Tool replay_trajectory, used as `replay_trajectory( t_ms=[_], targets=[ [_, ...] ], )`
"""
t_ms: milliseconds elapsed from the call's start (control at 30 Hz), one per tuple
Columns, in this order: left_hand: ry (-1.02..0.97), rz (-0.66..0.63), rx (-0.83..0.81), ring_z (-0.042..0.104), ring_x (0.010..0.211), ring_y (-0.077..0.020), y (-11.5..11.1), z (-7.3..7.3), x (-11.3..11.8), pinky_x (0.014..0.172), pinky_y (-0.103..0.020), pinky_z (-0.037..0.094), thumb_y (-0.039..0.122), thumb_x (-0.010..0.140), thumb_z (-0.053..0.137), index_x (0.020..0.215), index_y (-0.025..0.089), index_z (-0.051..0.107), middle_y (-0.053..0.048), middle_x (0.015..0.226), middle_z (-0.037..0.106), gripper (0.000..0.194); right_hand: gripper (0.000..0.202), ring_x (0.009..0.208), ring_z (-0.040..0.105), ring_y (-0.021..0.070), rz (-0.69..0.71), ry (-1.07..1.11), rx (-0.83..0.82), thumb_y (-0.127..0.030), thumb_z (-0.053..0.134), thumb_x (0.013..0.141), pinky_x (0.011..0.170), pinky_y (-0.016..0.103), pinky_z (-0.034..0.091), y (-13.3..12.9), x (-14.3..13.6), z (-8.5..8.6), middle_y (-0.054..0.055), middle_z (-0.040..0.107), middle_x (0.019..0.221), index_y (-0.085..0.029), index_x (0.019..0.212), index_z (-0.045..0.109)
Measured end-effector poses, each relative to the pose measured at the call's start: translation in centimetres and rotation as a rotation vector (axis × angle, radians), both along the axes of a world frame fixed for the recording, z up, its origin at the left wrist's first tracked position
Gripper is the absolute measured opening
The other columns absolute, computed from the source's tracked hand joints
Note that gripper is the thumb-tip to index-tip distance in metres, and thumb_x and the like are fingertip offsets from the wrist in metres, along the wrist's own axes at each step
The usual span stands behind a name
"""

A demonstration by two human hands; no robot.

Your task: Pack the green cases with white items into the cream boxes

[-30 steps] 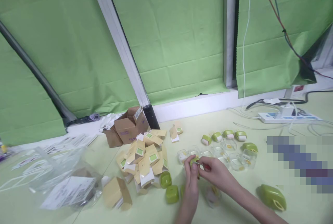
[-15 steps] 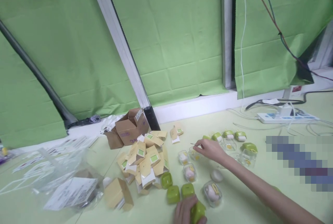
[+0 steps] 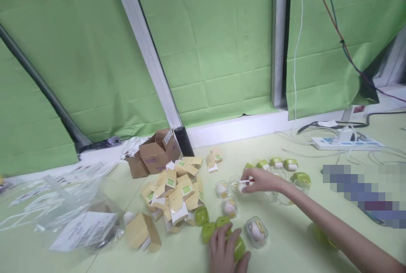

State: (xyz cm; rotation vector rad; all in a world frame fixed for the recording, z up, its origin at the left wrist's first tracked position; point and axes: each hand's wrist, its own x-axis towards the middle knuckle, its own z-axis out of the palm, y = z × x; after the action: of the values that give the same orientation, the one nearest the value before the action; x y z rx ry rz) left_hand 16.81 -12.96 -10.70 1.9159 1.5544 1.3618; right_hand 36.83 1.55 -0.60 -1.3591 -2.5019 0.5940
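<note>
My left hand [image 3: 223, 249] lies with fingers spread over a cluster of green square lids [image 3: 208, 232] at the bottom centre. My right hand [image 3: 256, 180] reaches in from the right, its fingers closed round a whitish egg-shaped piece [image 3: 242, 187], with a thin white strip across the fingers. Beside it stand clear cups holding pale round pieces, one at the left [image 3: 222, 189] and one below that [image 3: 229, 206]. A larger clear cup [image 3: 257, 231] with a pinkish ball and a yellow bit sits right of my left hand.
Left of the hands is a pile of beige cartons [image 3: 177, 192], with an open brown box [image 3: 157, 154] and a black cylinder [image 3: 184, 141] behind. Plastic bags [image 3: 85, 226] lie farther left. Green-topped pieces [image 3: 276, 162] line the back; a power strip [image 3: 345, 143] sits at the right.
The loose whitish ball that lay below my right forearm is gone from there, and a similar piece is in my right hand. My left hand has loosened from a green lid and spread its fingers.
</note>
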Motion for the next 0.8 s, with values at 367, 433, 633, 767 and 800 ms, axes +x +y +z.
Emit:
replay_trajectory(
  t_ms=[367, 433, 633, 767, 800],
  targets=[
    [0.072, -0.59, -0.162, 0.05, 0.094, -0.0323, 6.4, 8.7, 7.4, 0.088, -0.044, 0.031, 0.033, 0.081, 0.053, 0.101, 0.027, 0.066, -0.01, 0.095, 0.063, 0.025, 0.029, 0.081, 0.063, 0.0213, -0.233, 0.17, 0.082, -0.038, 0.047, 0.089, 0.069, 0.031, 0.047, -0.9, 3.5, 1.9, 0.006, 0.069, 0.091, -0.017, 0.091, 0.067],
    [0.122, -0.727, -0.13, 0.05, 0.096, -0.0325, 6.4, 7.6, 10.6, 0.087, -0.044, 0.033, 0.032, 0.078, 0.056, 0.107, 0.026, 0.064, -0.011, 0.099, 0.061, 0.03, 0.034, 0.075, 0.062, 0.021, -0.291, 0.215, 0.095, -0.043, 0.043, 0.089, 0.064, 0.03, 0.046, -3.4, 6.4, 2.5, 0.005, 0.069, 0.087, -0.018, 0.089, 0.066],
    [0.197, -0.869, -0.218, 0.051, 0.094, -0.0361, 5.2, 3.6, 17.2, 0.081, -0.046, 0.038, 0.019, 0.064, 0.065, 0.111, 0.017, 0.061, -0.017, 0.103, 0.059, 0.047, 0.043, 0.059, 0.054, 0.0177, -0.54, 0.355, 0.13, -0.055, 0.041, 0.086, 0.052, 0.027, 0.04, -9.8, 11.7, 1.1, 0.001, 0.061, 0.061, -0.021, 0.069, 0.061],
    [-0.114, -0.792, -0.377, 0.055, 0.09, -0.0284, 6.0, 4.8, 14.6, 0.076, -0.039, 0.042, 0.025, 0.067, 0.063, 0.115, 0.022, 0.054, -0.011, 0.105, 0.059, 0.049, 0.039, 0.066, 0.056, 0.0203, -0.605, 0.48, 0.104, -0.055, 0.04, 0.086, 0.056, 0.028, 0.043, -10.3, 12.3, -0.2, 0.003, 0.063, 0.071, -0.023, 0.084, 0.062],
    [-0.32, -0.759, -0.475, 0.057, 0.084, -0.0253, 6.4, 5.5, 13.5, 0.071, -0.036, 0.043, 0.028, 0.068, 0.063, 0.115, 0.022, 0.051, -0.01, 0.101, 0.06, 0.048, 0.038, 0.066, 0.056, 0.0201, -0.607, 0.499, 0.095, -0.055, 0.039, 0.087, 0.056, 0.027, 0.043, -10.1, 12.0, -0.3, 0.002, 0.062, 0.071, -0.023, 0.086, 0.061]
  ],
)
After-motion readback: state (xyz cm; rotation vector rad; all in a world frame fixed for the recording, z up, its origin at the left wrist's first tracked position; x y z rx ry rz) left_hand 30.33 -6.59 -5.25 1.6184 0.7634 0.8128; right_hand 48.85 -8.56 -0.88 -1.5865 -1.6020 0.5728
